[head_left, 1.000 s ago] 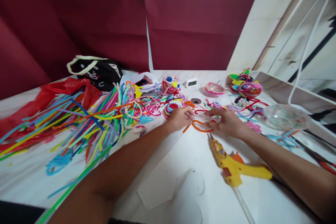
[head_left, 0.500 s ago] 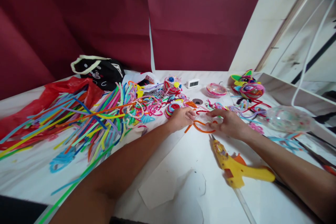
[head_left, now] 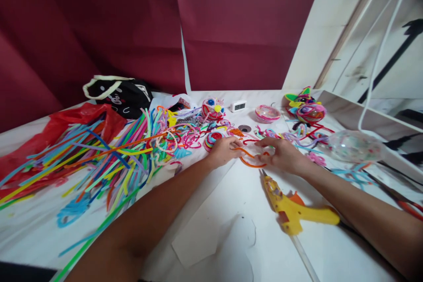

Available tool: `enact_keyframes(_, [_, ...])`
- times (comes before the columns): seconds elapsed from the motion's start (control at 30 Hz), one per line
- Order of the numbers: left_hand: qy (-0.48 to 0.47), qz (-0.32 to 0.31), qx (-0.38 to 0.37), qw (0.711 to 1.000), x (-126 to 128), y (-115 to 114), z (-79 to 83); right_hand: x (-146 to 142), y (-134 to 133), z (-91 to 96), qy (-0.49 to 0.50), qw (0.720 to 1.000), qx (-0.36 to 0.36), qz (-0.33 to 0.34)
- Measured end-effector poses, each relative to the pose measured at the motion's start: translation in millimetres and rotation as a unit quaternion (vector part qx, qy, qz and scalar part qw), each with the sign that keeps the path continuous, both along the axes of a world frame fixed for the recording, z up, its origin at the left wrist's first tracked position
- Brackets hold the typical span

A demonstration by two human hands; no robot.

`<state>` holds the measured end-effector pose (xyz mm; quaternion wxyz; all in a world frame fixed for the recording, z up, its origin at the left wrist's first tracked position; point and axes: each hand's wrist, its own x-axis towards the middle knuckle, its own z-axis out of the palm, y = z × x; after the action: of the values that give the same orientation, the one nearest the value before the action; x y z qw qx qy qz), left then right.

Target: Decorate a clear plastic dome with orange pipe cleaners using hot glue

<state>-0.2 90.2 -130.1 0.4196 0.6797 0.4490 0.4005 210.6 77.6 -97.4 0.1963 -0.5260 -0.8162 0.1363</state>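
An orange pipe cleaner (head_left: pixel 251 165), bent into a curve, lies between my two hands just above the white table. My left hand (head_left: pixel 224 151) pinches one part of it between thumb and fingers. My right hand (head_left: pixel 283 156) has its thumb and fingertips closed on the other side; the exact grip is partly hidden. Beyond the fingers shows a red pipe cleaner piece (head_left: pixel 250 141). Close in front of my right hand, a yellow glue gun (head_left: pixel 291 207) lies on its side, nozzle toward the fingers, a clear glue stick (head_left: pixel 304 257) sticking out behind.
Loose colourful pipe cleaners (head_left: pixel 122 154) spread over a red plastic bag (head_left: pixel 79 116) at left. Behind stand a decorated ball (head_left: pixel 212 109), a small timer (head_left: pixel 238 106) and a pink-rimmed clear bowl (head_left: pixel 267 113). To the right lie a clear plastic shell (head_left: pixel 355 146) and scissors (head_left: pixel 396 198).
The orange strip's end, which pointed down below my left hand, now stretches across toward my right fingers. The camera view has shifted slightly.
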Motion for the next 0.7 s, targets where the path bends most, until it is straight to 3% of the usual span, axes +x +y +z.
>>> enact_keyframes(0.17, [0.024,-0.08,0.001,0.996,-3.1,-1.1,4.0,-0.6,1.2,-1.7,0.002,1.0,-0.001,0.003])
enact_keyframes(0.37, [0.042,-0.06,0.006,0.997,-0.5,-1.8,4.0,-2.4,-0.4,0.7,0.011,1.0,0.001,0.005])
enact_keyframes(0.7, [0.11,-0.108,-0.017,0.988,-2.9,-0.8,8.7,-5.1,-3.9,6.9,0.009,1.0,-0.012,0.001])
